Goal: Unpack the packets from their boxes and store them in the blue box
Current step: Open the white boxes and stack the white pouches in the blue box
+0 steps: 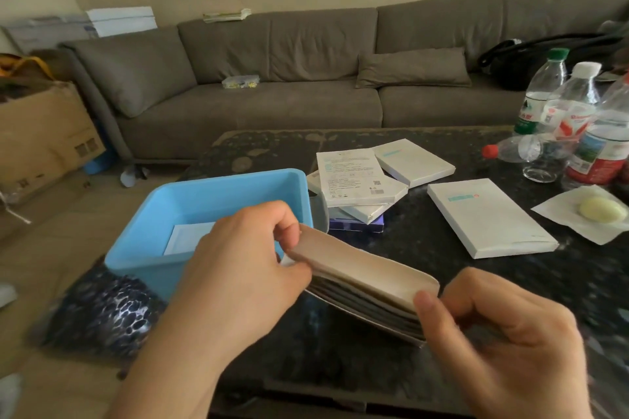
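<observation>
Both hands held an opened white box above the near edge of the dark counter. The left hand pinched the left end of its raised flap between thumb and curled fingers; the right hand pinched the flap's right end. Grey packets lay stacked inside the box. The blue box stood at the counter's left edge, just behind the left hand, with one white packet on its floor. More white boxes lay toward the counter's middle, and bottles stood at the far right corner.
</observation>
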Action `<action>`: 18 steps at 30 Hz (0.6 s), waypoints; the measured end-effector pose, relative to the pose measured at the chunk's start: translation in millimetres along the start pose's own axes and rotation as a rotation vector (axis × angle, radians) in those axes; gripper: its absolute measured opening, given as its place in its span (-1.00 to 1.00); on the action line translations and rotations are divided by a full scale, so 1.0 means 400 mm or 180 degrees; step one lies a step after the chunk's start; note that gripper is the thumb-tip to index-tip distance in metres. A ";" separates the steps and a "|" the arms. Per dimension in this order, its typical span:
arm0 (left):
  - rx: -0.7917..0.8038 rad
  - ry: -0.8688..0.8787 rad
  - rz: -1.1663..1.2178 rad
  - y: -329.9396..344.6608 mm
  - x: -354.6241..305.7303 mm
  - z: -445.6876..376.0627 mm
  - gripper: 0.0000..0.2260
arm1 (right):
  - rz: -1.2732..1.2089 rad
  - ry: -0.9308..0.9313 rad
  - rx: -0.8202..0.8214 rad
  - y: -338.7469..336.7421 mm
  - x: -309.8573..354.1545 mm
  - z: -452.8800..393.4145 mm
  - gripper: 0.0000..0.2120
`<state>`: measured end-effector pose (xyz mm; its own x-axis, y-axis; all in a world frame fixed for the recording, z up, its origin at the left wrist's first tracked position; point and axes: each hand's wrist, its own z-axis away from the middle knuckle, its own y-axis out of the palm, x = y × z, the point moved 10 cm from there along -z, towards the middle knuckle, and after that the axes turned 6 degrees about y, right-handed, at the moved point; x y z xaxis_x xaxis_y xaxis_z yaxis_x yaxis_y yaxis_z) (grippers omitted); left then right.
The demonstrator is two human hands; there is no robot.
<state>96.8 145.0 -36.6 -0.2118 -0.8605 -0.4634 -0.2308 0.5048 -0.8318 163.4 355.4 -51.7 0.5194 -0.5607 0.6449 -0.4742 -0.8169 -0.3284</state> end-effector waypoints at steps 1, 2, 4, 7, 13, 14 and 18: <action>-0.0007 -0.0008 -0.0041 -0.001 0.000 0.000 -0.77 | 0.0037 -0.0039 0.0014 0.003 0.003 0.001 -0.70; -0.0012 -0.0010 -0.0101 -0.002 -0.002 0.000 -0.78 | 0.0073 -0.0076 0.0026 0.005 0.007 0.002 -0.71; -0.0059 0.0011 -0.0253 -0.007 -0.015 0.003 -0.78 | 0.0114 -0.0125 0.0044 0.004 0.012 0.003 -0.72; -0.0228 0.0117 -0.0384 -0.022 -0.038 0.011 -0.82 | 0.0120 -0.0077 0.0065 0.005 0.006 0.003 -0.73; -0.0621 0.0304 0.0106 -0.028 -0.039 0.005 -0.80 | -0.0463 0.0837 -0.0174 -0.021 -0.085 -0.001 -0.83; -0.0709 0.0377 0.0231 -0.021 -0.045 0.004 -0.77 | -0.0422 0.0810 -0.0272 -0.032 -0.084 -0.006 -0.84; -0.1046 0.0614 0.0923 0.016 -0.055 -0.010 -0.77 | -0.0023 0.0210 -0.0604 -0.083 -0.038 -0.028 -0.84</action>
<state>96.3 167.6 -30.6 -0.4771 -0.6679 -0.5711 -0.4176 0.7441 -0.5214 163.2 392.5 -42.7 0.4786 -0.5397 0.6926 -0.5992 -0.7773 -0.1916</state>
